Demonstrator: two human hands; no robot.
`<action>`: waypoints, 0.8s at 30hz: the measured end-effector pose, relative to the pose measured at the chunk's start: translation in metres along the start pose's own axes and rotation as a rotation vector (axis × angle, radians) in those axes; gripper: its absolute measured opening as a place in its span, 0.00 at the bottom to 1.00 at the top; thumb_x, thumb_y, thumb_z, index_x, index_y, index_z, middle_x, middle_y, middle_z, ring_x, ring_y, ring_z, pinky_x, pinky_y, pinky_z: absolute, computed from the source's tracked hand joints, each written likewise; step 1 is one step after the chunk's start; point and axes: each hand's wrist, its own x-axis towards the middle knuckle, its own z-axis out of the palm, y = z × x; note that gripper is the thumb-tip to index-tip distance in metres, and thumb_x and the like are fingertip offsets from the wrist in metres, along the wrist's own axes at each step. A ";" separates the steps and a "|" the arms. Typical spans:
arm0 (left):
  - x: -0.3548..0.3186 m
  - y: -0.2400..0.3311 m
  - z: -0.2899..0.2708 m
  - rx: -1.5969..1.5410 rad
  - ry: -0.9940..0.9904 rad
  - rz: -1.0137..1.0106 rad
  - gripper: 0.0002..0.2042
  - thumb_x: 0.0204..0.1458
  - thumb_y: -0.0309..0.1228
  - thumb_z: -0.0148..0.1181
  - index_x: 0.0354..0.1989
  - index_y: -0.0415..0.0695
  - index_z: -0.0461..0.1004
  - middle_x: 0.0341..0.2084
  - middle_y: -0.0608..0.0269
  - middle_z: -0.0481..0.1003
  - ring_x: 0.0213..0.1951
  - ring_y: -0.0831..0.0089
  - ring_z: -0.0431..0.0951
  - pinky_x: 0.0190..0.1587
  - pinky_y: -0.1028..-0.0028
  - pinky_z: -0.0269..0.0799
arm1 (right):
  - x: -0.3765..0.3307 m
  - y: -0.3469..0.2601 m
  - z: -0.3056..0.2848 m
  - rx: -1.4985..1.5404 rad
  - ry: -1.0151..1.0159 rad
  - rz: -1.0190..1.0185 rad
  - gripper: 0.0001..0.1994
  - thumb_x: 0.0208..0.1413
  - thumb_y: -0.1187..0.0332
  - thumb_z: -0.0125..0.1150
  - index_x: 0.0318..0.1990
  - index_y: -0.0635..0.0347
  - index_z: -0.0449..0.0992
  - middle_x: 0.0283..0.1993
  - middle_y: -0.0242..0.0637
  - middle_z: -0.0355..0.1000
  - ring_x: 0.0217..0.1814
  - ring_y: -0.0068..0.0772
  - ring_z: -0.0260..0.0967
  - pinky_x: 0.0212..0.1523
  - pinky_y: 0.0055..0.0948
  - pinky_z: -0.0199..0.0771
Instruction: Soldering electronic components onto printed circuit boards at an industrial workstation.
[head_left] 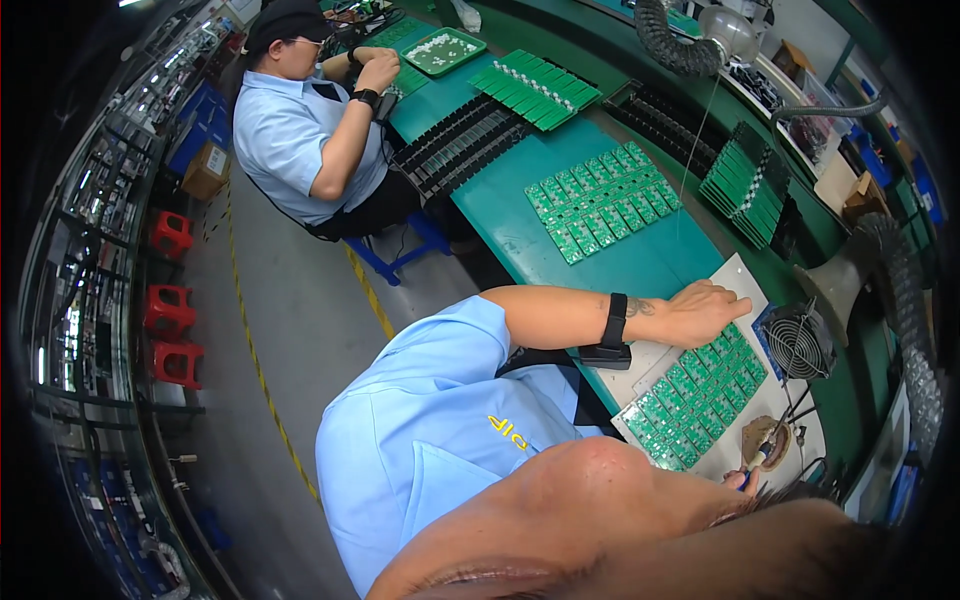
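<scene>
Two hands at work: left hand (pixel 706 311) lies flat, fingers spread, on the far edge of the board panel (pixel 697 392); right hand (pixel 744 478), near right, grips a soldering iron (pixel 768 447) beside it on the counter (pixel 640 262).

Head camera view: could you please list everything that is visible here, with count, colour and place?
circuit board panel: one, green, on the pale mat under the left hand
second board panel: one, green, mid-bench
stacked boards: one fanned row, green, far bench
small fan: one, black, right of the near panel
extraction hoses: two, dark, right side
stools: three, red, left aisle
co-worker: one, pale blue shirt, seated farther along the bench
left hand: flat on the mat edge
right hand: fingers hold a pen-like tool, mostly hidden
</scene>
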 end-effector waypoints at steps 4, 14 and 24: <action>-0.001 -0.001 0.001 -0.010 0.005 0.008 0.10 0.49 0.19 0.54 0.39 0.41 0.65 0.25 0.52 0.71 0.30 0.43 0.73 0.34 0.50 0.65 | 0.001 0.000 0.001 -0.018 -0.007 0.028 0.17 0.72 0.69 0.53 0.61 0.72 0.73 0.48 0.44 0.74 0.42 0.31 0.71 0.44 0.29 0.72; -0.001 -0.003 0.005 -0.008 -0.039 -0.002 0.09 0.49 0.20 0.54 0.39 0.41 0.64 0.25 0.51 0.71 0.30 0.42 0.73 0.33 0.49 0.64 | -0.002 0.004 0.000 -0.017 0.006 0.004 0.17 0.72 0.69 0.53 0.61 0.72 0.73 0.49 0.44 0.75 0.42 0.30 0.71 0.43 0.29 0.72; 0.000 0.000 -0.002 -0.008 -0.063 -0.022 0.11 0.47 0.19 0.54 0.40 0.40 0.65 0.26 0.49 0.72 0.31 0.41 0.75 0.35 0.48 0.67 | 0.001 0.006 0.001 -0.006 0.002 -0.018 0.17 0.72 0.69 0.53 0.61 0.72 0.73 0.50 0.45 0.74 0.42 0.32 0.72 0.44 0.30 0.73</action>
